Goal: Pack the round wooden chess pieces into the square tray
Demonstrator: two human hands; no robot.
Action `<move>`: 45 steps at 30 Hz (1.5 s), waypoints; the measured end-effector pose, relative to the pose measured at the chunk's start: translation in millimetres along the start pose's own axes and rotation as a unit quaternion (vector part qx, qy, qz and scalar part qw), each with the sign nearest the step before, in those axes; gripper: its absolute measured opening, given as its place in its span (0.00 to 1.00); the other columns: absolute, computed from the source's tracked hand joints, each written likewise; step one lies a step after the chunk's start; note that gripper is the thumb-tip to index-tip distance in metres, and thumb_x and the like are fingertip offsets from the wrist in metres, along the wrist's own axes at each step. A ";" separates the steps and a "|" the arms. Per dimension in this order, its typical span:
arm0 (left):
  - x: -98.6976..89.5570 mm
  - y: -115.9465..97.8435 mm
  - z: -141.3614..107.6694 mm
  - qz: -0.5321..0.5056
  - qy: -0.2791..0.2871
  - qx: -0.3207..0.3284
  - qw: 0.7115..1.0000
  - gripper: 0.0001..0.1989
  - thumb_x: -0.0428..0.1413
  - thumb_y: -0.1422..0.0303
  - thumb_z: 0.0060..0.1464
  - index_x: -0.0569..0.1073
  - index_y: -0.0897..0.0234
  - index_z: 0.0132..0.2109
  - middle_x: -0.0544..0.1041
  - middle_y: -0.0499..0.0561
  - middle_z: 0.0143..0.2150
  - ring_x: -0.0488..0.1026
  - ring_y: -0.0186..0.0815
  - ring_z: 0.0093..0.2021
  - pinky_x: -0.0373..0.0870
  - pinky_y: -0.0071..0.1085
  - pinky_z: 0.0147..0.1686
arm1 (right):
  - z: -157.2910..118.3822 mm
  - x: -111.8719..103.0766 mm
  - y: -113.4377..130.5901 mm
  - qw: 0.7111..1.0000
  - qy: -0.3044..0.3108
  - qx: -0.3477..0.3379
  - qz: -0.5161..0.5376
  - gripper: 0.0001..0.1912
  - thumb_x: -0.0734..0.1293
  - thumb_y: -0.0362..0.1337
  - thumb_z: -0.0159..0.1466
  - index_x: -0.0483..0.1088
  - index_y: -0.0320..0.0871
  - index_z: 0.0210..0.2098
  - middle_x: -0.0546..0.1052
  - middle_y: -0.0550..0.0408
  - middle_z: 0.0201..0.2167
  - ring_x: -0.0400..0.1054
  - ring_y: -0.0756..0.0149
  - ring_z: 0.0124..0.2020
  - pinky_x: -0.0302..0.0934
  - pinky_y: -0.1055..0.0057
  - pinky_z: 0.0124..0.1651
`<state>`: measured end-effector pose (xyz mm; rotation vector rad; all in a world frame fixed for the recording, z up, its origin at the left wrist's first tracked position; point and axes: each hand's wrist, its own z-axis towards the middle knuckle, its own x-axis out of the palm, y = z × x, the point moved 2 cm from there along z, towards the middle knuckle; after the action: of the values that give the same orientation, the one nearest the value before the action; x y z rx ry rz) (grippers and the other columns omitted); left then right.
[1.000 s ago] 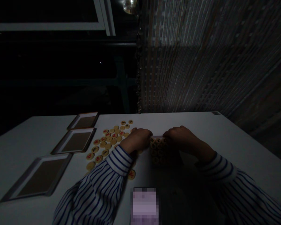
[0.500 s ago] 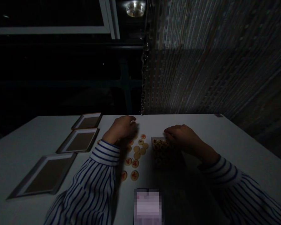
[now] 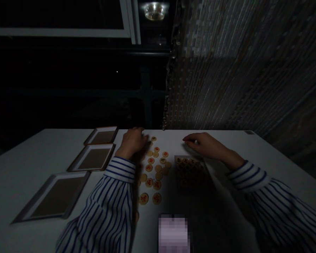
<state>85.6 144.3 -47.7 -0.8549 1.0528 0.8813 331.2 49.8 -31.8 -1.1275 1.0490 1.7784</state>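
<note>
Round xiangqi pieces, several with red characters and others plain side up, lie scattered along the middle of the white table. My left hand is bent over the far left side of these pieces, its fingertips mostly hidden. Just beyond a shallow box hovers my right hand, its thumb and index finger slightly parted and nothing visible between them. Rows of black-marked pieces fill the box, whose near part is in deep shadow.
Three shallow open trays stand along the left: a near one, a middle one and a far one. A phone lies at the near edge. Behind the table hangs a bead curtain. The light is dim.
My right hand has drawn back off the box's far edge, uncovering more of it. My left hand has shifted left, exposing more pieces. The view has swung slightly left.
</note>
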 end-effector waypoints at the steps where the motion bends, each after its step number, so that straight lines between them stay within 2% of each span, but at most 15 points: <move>1: 0.8 0.6 -0.4 0.002 0.003 -0.002 1.000 0.22 0.46 0.59 0.52 0.67 0.65 0.50 0.71 0.57 0.49 0.67 0.42 0.49 0.64 0.35 0.47 | 4.9 0.2 0.1 1.000 0.005 -0.003 0.013 0.15 0.58 0.37 0.60 0.72 0.41 0.41 0.76 0.53 0.39 0.70 0.64 0.37 0.61 0.73 0.38; 7: 5.7 7.9 -2.4 0.010 0.047 -0.032 0.998 0.24 0.46 0.57 0.51 0.65 0.65 0.52 0.70 0.59 0.50 0.67 0.46 0.50 0.63 0.39 0.45 | 39.3 8.2 -0.7 0.999 0.026 -0.003 0.023 0.15 0.59 0.37 0.58 0.72 0.40 0.41 0.77 0.52 0.37 0.70 0.64 0.37 0.61 0.73 0.39; 12: 8.5 12.1 -1.2 0.001 0.060 -0.047 0.997 0.24 0.46 0.57 0.51 0.65 0.64 0.52 0.70 0.60 0.50 0.66 0.47 0.50 0.63 0.41 0.45 | 67.3 21.7 4.5 0.998 0.050 -0.024 0.012 0.15 0.59 0.37 0.59 0.72 0.41 0.41 0.76 0.52 0.38 0.70 0.65 0.38 0.60 0.74 0.41; 18: 7.8 10.4 -2.8 -0.013 0.059 -0.051 0.997 0.23 0.45 0.58 0.51 0.65 0.65 0.52 0.70 0.61 0.50 0.66 0.48 0.50 0.62 0.41 0.45 | 98.1 49.4 16.5 0.994 0.098 -0.048 -0.016 0.16 0.59 0.36 0.58 0.71 0.39 0.44 0.75 0.50 0.41 0.69 0.64 0.40 0.60 0.74 0.40; 22: 7.0 9.1 -3.8 -0.023 0.069 -0.045 0.996 0.23 0.44 0.57 0.52 0.65 0.64 0.51 0.70 0.61 0.50 0.66 0.49 0.50 0.62 0.43 0.45 | 113.2 69.3 19.2 0.993 0.105 -0.040 -0.024 0.19 0.60 0.35 0.57 0.68 0.37 0.48 0.74 0.47 0.44 0.69 0.63 0.42 0.59 0.73 0.42; 28: 6.6 8.3 -3.2 -0.025 0.071 -0.047 0.996 0.23 0.45 0.57 0.52 0.65 0.64 0.52 0.70 0.61 0.50 0.66 0.50 0.50 0.62 0.44 0.45 | 121.7 87.6 22.4 0.989 0.131 -0.074 -0.012 0.22 0.60 0.37 0.57 0.64 0.38 0.50 0.71 0.46 0.48 0.67 0.63 0.44 0.58 0.74 0.43; 36: 7.2 7.5 -3.9 -0.027 0.068 -0.040 0.997 0.22 0.45 0.57 0.53 0.66 0.65 0.51 0.71 0.61 0.49 0.66 0.49 0.49 0.61 0.44 0.44 | 127.1 95.3 27.9 0.980 0.164 -0.115 -0.020 0.13 0.60 0.34 0.55 0.70 0.38 0.38 0.75 0.49 0.33 0.66 0.68 0.30 0.55 0.75 0.32; 45: 7.2 8.6 -3.7 -0.037 0.066 -0.037 0.996 0.21 0.46 0.60 0.52 0.66 0.64 0.51 0.71 0.60 0.48 0.66 0.49 0.49 0.62 0.45 0.44 | 126.8 95.9 27.4 0.980 0.155 -0.121 -0.028 0.11 0.58 0.31 0.56 0.70 0.37 0.34 0.75 0.49 0.32 0.65 0.68 0.30 0.54 0.75 0.32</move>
<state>78.3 145.6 -56.9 -1.0189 1.1010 0.8136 238.3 172.4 -80.8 -1.6091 0.9827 1.7548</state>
